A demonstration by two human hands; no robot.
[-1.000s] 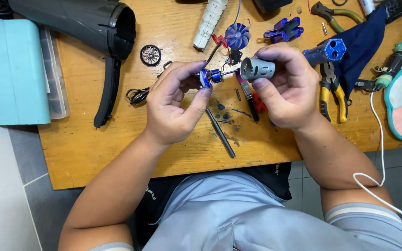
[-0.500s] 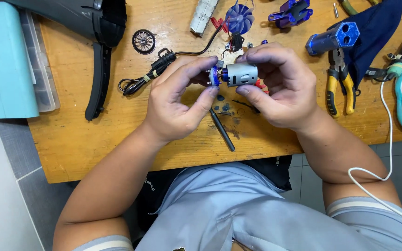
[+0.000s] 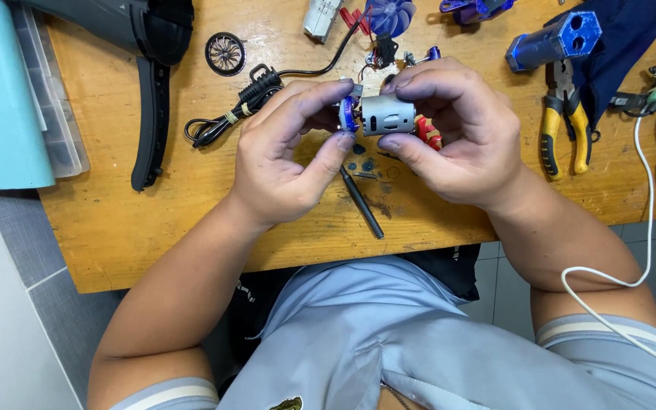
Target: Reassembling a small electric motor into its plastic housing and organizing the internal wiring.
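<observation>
Above the middle of the surface (image 3: 115, 220), the right hand (image 3: 457, 144) pinches the small metal motor (image 3: 386, 115) by its stiff, likely slippery can, while the left hand's (image 3: 286, 156) fingers (image 3: 328, 156) close on its more delicate blue end cap (image 3: 348, 115).

A light grey-blue polo shirt (image 3: 343, 342) fills the near edge of view, short sleeves ending in ribbed cuffs with pale stripes. Small embroidered emblem low on the chest. Forearms bare, both hands bare, left hand (image 3: 282, 163) and right hand (image 3: 457, 144), no rings, no watch, nails short.
</observation>
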